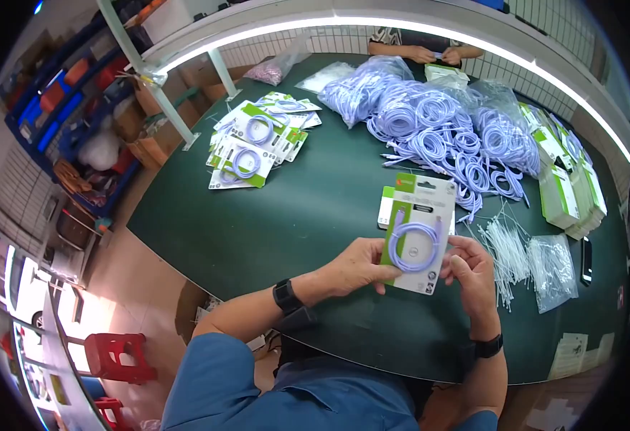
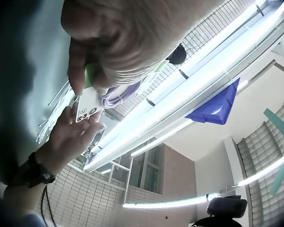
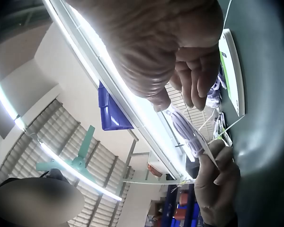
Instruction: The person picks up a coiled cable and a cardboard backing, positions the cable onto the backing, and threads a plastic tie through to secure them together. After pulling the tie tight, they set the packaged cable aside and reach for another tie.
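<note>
My left hand [image 1: 351, 267] pinches the lower left edge of a green and white blister-style card [image 1: 413, 251], thumb in front. A coiled lilac cable [image 1: 392, 248] sits on the card's face. My right hand [image 1: 475, 276] is at the card's lower right edge, its fingers loosely bent and the thumb near the card. In the left wrist view the right hand's fingers [image 2: 87, 130] lie beside the card's corner. The right wrist view shows the left hand [image 3: 217, 184] holding the card edge-on. Behind the held card, another card [image 1: 385, 208] lies on the table.
Packed cable cards [image 1: 247, 161] are piled at the left. Bagged and loose lilac cables [image 1: 430, 115] heap at the back. White cable ties [image 1: 505, 248], a clear bag [image 1: 550, 273], a phone [image 1: 586, 260] and card stacks [image 1: 559, 197] stand right. Another person's hands [image 1: 423, 55] work opposite.
</note>
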`<action>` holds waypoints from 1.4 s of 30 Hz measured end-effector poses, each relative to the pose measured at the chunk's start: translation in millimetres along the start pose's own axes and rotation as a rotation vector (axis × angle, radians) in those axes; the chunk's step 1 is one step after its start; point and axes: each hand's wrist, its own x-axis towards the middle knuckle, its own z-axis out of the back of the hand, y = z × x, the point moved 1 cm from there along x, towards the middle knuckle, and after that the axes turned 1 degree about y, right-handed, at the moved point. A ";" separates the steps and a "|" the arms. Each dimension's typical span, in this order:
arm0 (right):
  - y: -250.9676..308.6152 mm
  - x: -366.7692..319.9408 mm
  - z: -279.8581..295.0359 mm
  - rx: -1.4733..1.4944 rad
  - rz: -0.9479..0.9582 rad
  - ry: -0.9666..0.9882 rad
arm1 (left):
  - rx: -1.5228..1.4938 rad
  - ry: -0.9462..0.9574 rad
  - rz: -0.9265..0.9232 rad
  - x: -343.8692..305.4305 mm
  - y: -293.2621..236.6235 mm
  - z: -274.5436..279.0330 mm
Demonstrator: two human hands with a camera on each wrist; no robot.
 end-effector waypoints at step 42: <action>-19.6 4.4 -2.2 -0.193 -0.012 -0.020 | 1.677 -0.052 -0.750 249.4 -54.8 112.2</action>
